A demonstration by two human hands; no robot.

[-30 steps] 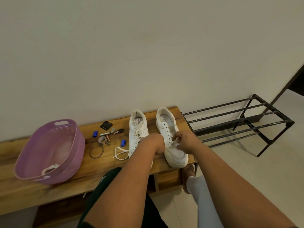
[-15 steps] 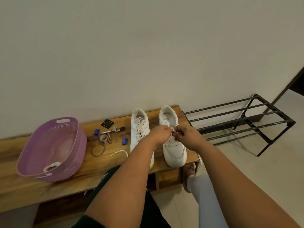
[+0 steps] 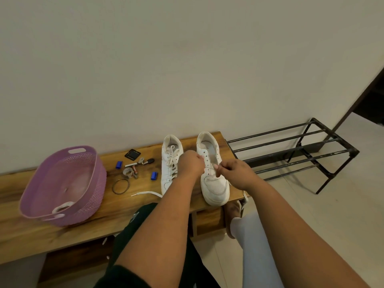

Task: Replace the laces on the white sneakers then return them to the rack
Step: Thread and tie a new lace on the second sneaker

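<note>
Two white sneakers stand side by side on a wooden bench (image 3: 62,231). The left sneaker (image 3: 169,163) is laced. The right sneaker (image 3: 214,183) shows open eyelets along its upper part. My left hand (image 3: 191,164) is curled over the right sneaker's left eyelet row, and what it holds is hidden. My right hand (image 3: 234,173) pinches a thin white lace (image 3: 209,168) stretched across that sneaker. A loose white lace end (image 3: 147,193) lies on the bench beside the left sneaker. Another lace end (image 3: 245,197) hangs over the bench's front edge.
A purple plastic basket (image 3: 62,183) sits at the left of the bench. Small items lie between it and the sneakers: blue caps (image 3: 118,164), keys (image 3: 143,162), a ring bangle (image 3: 121,186), a black square (image 3: 132,154). A black metal shoe rack (image 3: 291,154) stands on the floor at right.
Both hands moved up from the right sneaker's toe area to its middle eyelets, then apart, drawing the lace taut between them. The loose lace loop on the bench straightened out.
</note>
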